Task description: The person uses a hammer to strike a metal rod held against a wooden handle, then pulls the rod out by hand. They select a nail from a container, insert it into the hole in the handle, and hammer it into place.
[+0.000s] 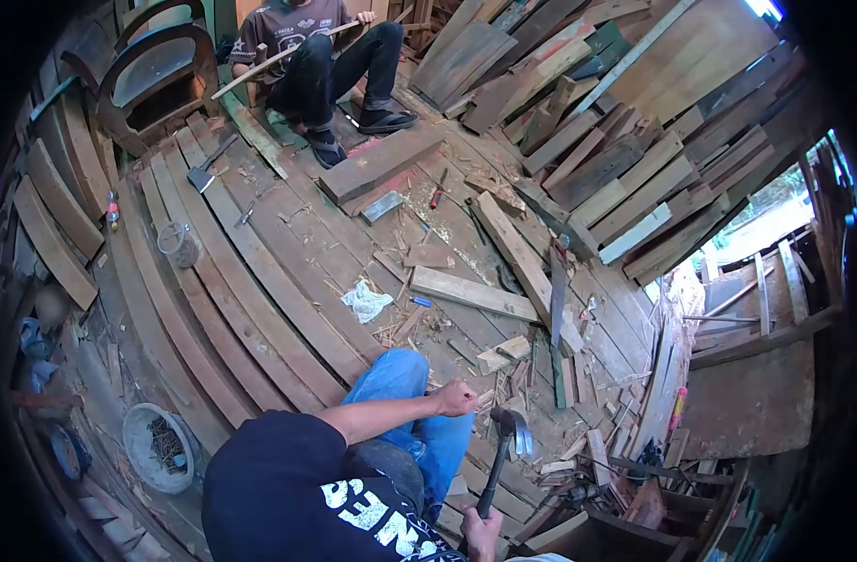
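Note:
My right hand [483,532] grips the dark handle of a claw hammer [491,482] at the bottom of the view. The hammer's metal head points up, just right of my knee. My left hand [457,398] is closed above my blue-jeaned leg, close to the hammer head but apart from it. Whatever its curled fingers may hold is too small or hidden to make out. Wood scraps and splinters lie on the plank floor [618,323] to the right of my hands.
Another person [306,56] sits at the back, holding a long thin wood strip [292,58]. Long planks [231,272] lie at left. A handsaw [557,290], white cloth [365,302], hatchet [203,176] and white bucket [133,450] are around. Boards [625,159] lean at right.

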### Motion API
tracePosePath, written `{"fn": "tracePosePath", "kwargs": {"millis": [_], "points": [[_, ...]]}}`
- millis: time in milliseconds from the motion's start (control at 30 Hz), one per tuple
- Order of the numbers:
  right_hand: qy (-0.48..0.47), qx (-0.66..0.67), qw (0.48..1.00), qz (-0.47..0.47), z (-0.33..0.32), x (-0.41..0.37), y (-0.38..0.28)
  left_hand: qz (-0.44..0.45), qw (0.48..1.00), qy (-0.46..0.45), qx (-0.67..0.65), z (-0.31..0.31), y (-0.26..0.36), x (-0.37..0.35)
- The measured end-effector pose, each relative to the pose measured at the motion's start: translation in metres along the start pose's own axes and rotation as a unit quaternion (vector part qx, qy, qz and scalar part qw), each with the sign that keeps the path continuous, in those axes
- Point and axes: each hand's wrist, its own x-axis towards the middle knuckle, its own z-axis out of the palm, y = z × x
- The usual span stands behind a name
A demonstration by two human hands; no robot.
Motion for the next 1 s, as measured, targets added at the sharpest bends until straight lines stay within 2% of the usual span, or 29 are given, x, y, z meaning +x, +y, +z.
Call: {"fn": "tracePosePath", "kwargs": {"millis": [33,67,167,267,333,400,433,467,500,567,700,767,1000], "points": [[0.008,-0.016,0.998,-0.052,0.0,-0.002,0.001,-0.002,1.0,-0.008,0.008,-0.002,0.0,0.0],[0.006,-0.011,0.999,-0.053,0.001,-0.004,0.001,-0.001,1.0,-0.009,0.013,-0.004,0.0,-0.001],[0.015,0.009,0.999,-0.049,-0.003,-0.003,0.004,0.019,0.999,0.007,0.031,-0.005,0.004,-0.001],[-0.019,-0.005,1.0,-0.003,-0.009,0.005,0.017,-0.012,0.999,0.028,0.013,-0.01,0.004,-0.005],[0.031,-0.115,0.993,0.026,-0.017,0.013,0.043,-0.019,0.999,0.045,-0.012,-0.007,-0.001,-0.006],[-0.002,-0.12,0.991,0.052,-0.012,0.002,-0.003,-0.032,0.996,0.074,-0.022,-0.001,-0.009,-0.005],[-0.006,-0.121,0.993,-0.008,-0.015,0.006,0.005,-0.045,0.999,-0.004,0.002,-0.003,-0.023,-0.003],[-0.025,-0.114,0.993,0.018,-0.016,0.008,-0.003,-0.06,0.997,0.032,-0.028,-0.003,-0.007,-0.004],[-0.021,-0.119,0.991,0.059,-0.015,0.011,-0.008,-0.041,0.998,0.035,0.031,-0.001,-0.01,-0.004],[-0.017,-0.108,0.993,0.05,-0.009,0.019,-0.015,0.012,0.999,0.048,0.018,0.002,-0.014,-0.003],[-0.032,-0.105,0.993,0.037,0.003,0.034,-0.015,-0.061,0.998,0.019,-0.002,0.005,-0.016,-0.007],[-0.048,-0.093,0.993,0.056,0.008,0.037,-0.025,0.005,0.998,0.051,0.041,0.002,-0.02,-0.004],[-0.107,-0.041,0.989,0.093,0.016,0.035,-0.037,0.038,0.997,0.057,0.041,0.006,-0.032,-0.003]]}}
